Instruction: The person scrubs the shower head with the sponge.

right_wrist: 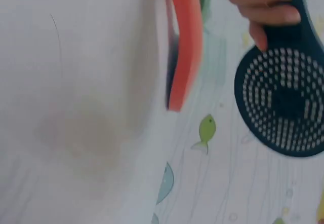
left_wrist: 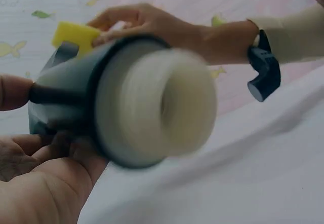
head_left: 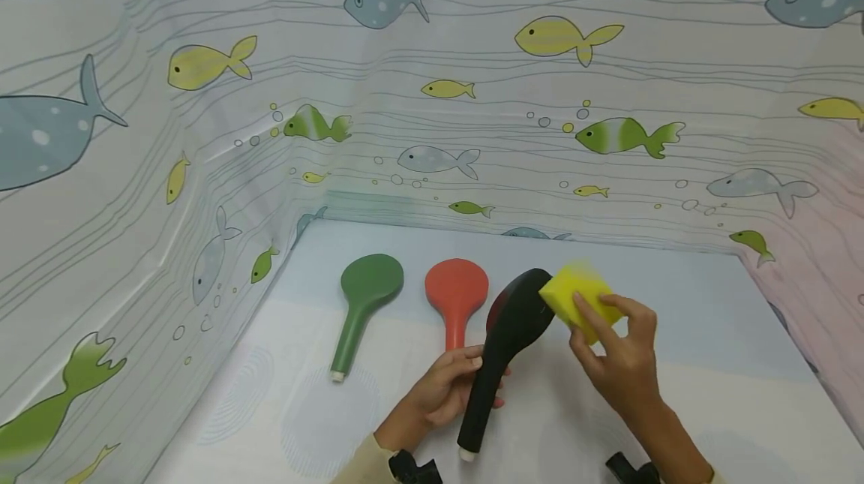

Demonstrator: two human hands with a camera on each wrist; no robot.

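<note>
My left hand (head_left: 445, 390) grips the handle of a black shower head (head_left: 516, 319), which is raised and tilted with its head up. The shower head's pale threaded end (left_wrist: 195, 107) faces the camera in the left wrist view. Its face of pale nozzles (right_wrist: 260, 89) shows in the right wrist view. Between thumb and fingers, my right hand (head_left: 624, 364) pinches a yellow sponge (head_left: 570, 293). The sponge is at the right edge of the black head; whether they touch I cannot tell. The right wrist view does not show the sponge.
A red shower head (head_left: 457, 289) lies just left of the black one, its handle partly behind my left hand. Farther left lies a green shower head (head_left: 371, 281). Fish-print sheeting (head_left: 499, 109) stands up behind and beside the white table surface (head_left: 675, 296).
</note>
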